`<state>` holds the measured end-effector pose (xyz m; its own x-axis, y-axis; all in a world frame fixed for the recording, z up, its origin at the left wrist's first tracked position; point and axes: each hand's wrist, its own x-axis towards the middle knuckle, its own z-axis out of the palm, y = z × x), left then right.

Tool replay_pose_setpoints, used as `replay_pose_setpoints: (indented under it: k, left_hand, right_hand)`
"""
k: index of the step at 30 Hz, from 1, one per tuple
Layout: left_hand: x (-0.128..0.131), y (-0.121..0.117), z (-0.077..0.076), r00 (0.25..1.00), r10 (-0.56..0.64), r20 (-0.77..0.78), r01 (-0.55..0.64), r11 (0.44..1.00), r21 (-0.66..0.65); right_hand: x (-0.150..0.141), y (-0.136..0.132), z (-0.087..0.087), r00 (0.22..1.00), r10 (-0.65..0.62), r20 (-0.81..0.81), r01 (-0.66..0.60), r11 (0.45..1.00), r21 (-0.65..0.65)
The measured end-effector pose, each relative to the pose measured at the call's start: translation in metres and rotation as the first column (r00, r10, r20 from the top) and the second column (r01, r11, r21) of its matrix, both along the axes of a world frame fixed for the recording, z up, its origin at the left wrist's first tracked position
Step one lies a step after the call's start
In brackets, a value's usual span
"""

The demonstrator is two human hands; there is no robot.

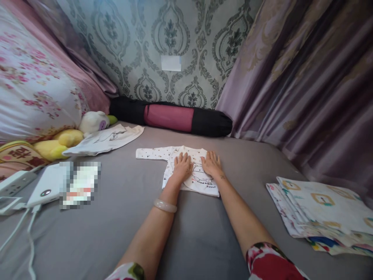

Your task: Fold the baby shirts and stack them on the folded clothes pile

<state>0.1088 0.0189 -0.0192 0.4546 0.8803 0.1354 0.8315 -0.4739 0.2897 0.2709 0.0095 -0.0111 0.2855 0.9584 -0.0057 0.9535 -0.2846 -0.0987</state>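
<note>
A small white baby shirt [201,186] with tiny prints, a bear drawing and lettering lies flat on the grey bed sheet [116,225]. One long sleeve stretches out to the left; the right sleeve does not show and may be folded in or under. My left hand [183,167] rests flat on the middle of the shirt, fingers stretched out and pointing away from me. Along the shirt's right side lies my right hand [212,164], palm down with its fingers extended. Neither hand grips the cloth.
Folded printed cloths [326,206] are stacked at the right. A white garment [107,140] and plush toys [58,144] lie at the back left. Nearer are a white power bank [51,184], cables and a power strip [17,182]. A black and maroon roll bag [169,116] lines the wall.
</note>
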Motion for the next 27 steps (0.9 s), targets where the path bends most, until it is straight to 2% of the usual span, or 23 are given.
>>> replay_pose_setpoints:
  k: [7, 13, 17, 19, 22, 24, 27]
  left_hand:
    - [-0.002, 0.004, -0.003, 1.000, -0.016, 0.005, 0.017, 0.998, -0.055]
    - [-0.005, 0.005, 0.004, 0.997, -0.020, 0.077, 0.028, 0.994, -0.105]
    - [-0.009, 0.014, 0.008, 0.972, -0.013, 0.236, 0.032, 0.997, -0.077]
    - [-0.016, 0.023, 0.008, 0.940, 0.019, 0.340, -0.014, 1.000, -0.018]
    - [-0.034, 0.038, 0.007, 0.878, 0.120, 0.463, -0.146, 0.989, 0.020]
    - [-0.048, 0.045, 0.006, 0.835, 0.222, 0.504, -0.253, 0.967, -0.006]
    - [-0.066, 0.051, 0.004, 0.763, 0.397, 0.510, -0.420, 0.904, -0.076]
  right_hand:
    - [0.005, 0.000, -0.008, 1.000, 0.011, 0.000, -0.011, 1.000, -0.013]
    - [0.005, 0.009, 0.007, 1.000, -0.003, -0.021, 0.001, 0.994, -0.111]
    - [-0.011, 0.022, 0.015, 0.997, 0.028, -0.067, -0.031, 0.998, -0.057]
    - [-0.021, 0.029, 0.015, 0.993, 0.036, -0.113, -0.039, 0.999, -0.027]
    - [-0.033, 0.035, 0.009, 0.989, 0.001, -0.148, -0.003, 1.000, -0.011]
    - [-0.036, 0.036, 0.004, 0.991, -0.020, -0.135, 0.019, 1.000, -0.009]
    - [-0.037, 0.037, -0.005, 0.995, -0.020, -0.099, 0.020, 1.000, 0.002]
